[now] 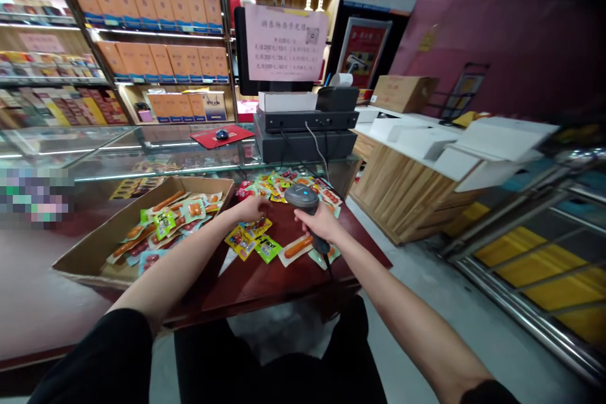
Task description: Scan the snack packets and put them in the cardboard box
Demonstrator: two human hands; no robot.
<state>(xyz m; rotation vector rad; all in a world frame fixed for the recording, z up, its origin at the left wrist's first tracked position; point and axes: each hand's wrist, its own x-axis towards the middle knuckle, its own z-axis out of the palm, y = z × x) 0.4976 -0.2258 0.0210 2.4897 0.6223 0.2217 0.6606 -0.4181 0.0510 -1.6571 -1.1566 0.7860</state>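
My right hand (322,222) is wrapped round the handle of a dark grey barcode scanner (303,197), with a small blue light on its top. Its cable hangs toward the table edge. Left of it, my left hand (252,208) has its fingers drawn together just above the snack packets; what they hold, if anything, is hidden. Below that hand lie yellow snack packets (241,242) and a green packet (268,249). A packaged sausage (298,249) rests near the scanner handle. More mixed snack packets (277,186) spread behind both hands.
An open cardboard box (85,259) of packaged sausages and snacks stands at left on the dark red table (284,278). Behind are a glass counter (142,145), a mouse (221,134) and a monitor with a paper sign (284,44). A wooden cabinet (402,189) stands at right.
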